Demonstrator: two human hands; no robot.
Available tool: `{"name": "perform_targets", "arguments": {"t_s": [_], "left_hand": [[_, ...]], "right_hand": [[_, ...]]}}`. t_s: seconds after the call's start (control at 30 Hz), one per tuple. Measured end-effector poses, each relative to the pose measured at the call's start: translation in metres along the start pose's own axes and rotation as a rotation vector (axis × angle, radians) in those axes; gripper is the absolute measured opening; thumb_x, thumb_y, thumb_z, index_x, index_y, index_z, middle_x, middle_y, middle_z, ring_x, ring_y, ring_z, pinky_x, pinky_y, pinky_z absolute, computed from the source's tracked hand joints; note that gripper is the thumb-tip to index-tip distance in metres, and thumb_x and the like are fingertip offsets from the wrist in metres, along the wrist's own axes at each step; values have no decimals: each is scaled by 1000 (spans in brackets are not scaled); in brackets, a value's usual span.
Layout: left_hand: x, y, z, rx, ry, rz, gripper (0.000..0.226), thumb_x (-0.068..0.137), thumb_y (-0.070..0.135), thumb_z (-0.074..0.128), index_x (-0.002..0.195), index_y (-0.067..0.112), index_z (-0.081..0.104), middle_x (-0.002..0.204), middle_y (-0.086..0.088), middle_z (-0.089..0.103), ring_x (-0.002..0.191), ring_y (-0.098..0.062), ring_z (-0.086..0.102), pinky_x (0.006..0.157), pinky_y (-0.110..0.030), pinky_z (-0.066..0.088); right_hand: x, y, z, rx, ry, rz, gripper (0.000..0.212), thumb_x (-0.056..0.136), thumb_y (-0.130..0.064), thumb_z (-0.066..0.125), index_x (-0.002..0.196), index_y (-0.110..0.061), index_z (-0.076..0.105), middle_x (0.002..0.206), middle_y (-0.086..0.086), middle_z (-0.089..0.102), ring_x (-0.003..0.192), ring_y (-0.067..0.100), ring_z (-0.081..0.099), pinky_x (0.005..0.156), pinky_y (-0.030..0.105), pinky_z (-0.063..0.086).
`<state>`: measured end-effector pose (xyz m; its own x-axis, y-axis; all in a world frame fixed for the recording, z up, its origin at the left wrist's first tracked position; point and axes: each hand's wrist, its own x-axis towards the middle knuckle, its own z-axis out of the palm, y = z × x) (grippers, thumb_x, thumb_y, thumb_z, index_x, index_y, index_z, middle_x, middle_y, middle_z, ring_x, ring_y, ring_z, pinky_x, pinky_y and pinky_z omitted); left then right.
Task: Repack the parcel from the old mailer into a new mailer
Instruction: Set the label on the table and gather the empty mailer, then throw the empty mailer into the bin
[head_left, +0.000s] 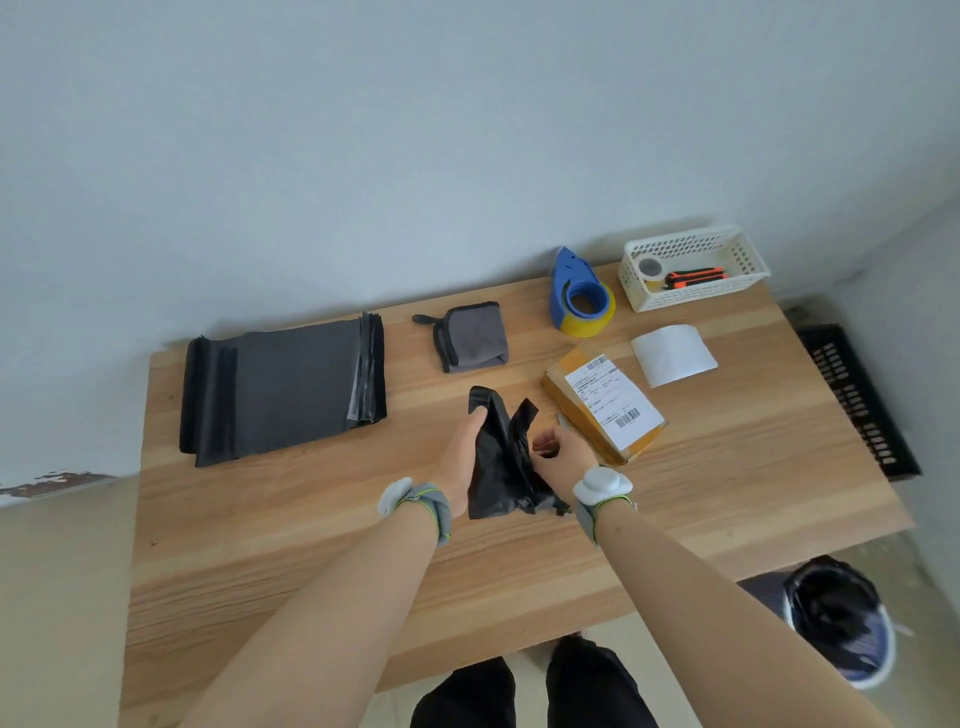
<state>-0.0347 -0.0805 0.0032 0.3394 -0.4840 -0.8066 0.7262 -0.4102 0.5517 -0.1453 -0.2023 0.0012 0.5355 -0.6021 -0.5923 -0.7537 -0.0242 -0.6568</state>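
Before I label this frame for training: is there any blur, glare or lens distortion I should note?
Head view: wide-angle bending curves the table edge; light is soft and even, shadows faint; no strong glare, only a dull sheen on the crumpled black mailer; print on the shipping label is too soft to read.

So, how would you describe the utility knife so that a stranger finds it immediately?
Look at the far right corner of the wooden table, where a white perforated basket stands. Inside it lies the utility knife, beside a small tape roll. It is the only orange and black thing there.
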Motion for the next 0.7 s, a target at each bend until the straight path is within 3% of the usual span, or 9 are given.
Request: {"name": "perform_targets", "arguments": {"t_s": [0.1,0.17,0.3,0.37,0.43,0.5,0.6,0.63,0.7], "left_hand": [[-10,7,48,162,-69,161,56,83,56,65,132,39,45,135,11,54,120,-14,53,108,-43,41],[-17,10,85,251,-89,219,56,81,57,67,130,41,48,129,11,59,116,-14,57,105,-42,45],[-28,18,156,326,-134,232,39,88,66,45,111,39,59,121,-1,65,116,-21,59,105,-44,44],[-33,22,182,236,-105,150,43,97,57,35,102,28,66,104,-7,70,102,-23,64,95,-38,49],[-30,17,223,337,-96,147,38,97,46,39,89,25,69,94,-9,70,97,-27,64,85,-35,48],[-21,5,264,509,-103,240,26,90,37,47,103,34,69,108,-7,70,105,-28,64,93,-41,51],[-12,-21,334,617,-111,239,67,82,37,59,145,33,36,136,2,54,114,-23,58,95,-41,52],[-13,-30,358,623,-104,221,74,83,37,61,149,28,29,134,3,52,109,-22,59,88,-37,54],[-10,-52,402,641,-104,176,62,84,36,65,139,19,42,126,0,61,94,-21,64,77,-35,57]], "right_hand": [[-9,4,-28,120,84,33,4,86,-17,64,88,-17,61,82,-4,64,78,20,61,59,21,45],[-13,6,-52,208,134,84,8,90,-14,59,82,-16,61,78,1,64,81,31,64,59,25,46],[-11,18,-95,551,155,204,26,94,-11,49,115,1,60,109,25,65,105,43,62,76,39,49],[-13,21,-117,880,126,251,35,93,-9,47,125,4,54,115,30,62,86,35,65,72,39,50],[-19,39,-154,1127,166,293,42,96,-11,43,134,7,47,130,31,55,67,23,59,62,32,49],[-24,65,-190,1295,148,265,43,101,-24,42,132,4,52,135,27,53,75,22,64,66,33,51],[-32,117,-244,1345,167,230,42,98,-36,48,116,-1,64,113,19,69,98,31,67,80,41,53],[-34,133,-262,1358,207,235,39,96,-31,51,115,0,65,112,20,69,100,34,66,82,43,53],[-37,168,-299,1368,294,258,34,92,-20,54,114,2,66,110,21,69,101,37,66,82,42,53]]}}
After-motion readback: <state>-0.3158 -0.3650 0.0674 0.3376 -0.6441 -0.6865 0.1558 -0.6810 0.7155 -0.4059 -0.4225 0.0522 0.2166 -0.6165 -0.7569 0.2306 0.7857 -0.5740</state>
